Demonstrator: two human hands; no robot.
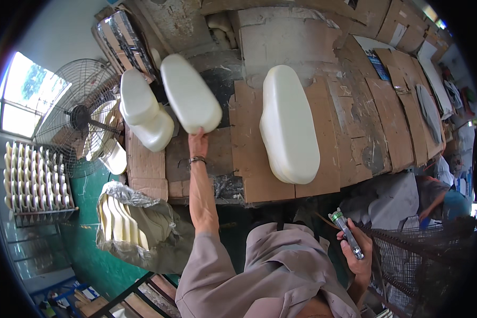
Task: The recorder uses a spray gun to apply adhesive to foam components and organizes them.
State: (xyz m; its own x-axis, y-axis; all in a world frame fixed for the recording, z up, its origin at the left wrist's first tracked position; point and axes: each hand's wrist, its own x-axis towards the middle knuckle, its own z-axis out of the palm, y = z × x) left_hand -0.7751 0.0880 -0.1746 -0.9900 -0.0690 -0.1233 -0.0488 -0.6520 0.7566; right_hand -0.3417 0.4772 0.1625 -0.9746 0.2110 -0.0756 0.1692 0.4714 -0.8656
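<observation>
My left hand [198, 144] reaches forward and holds the near end of a smooth cream foam cushion [191, 93], long and rounded. Most of that hand's fingers are hidden at the cushion's edge. My right hand [359, 254], by my right side, is closed round a slim silver-and-black handheld tool [350, 237] with a green end; its exact kind is unclear. A larger cream foam piece [290, 124] lies lengthwise on the cardboard-covered table [238, 175], in front of me. Left of the held cushion sit two overlapping cream foam pieces [146, 111].
A large wire-guarded fan [80, 116] stands at the left. Below it are a rack of stacked pale pieces [40, 177] and a plastic bag of curved foam pieces [123, 222]. A wire cage [413, 265] is close on my right; beyond it, another person [434, 193] is partly visible.
</observation>
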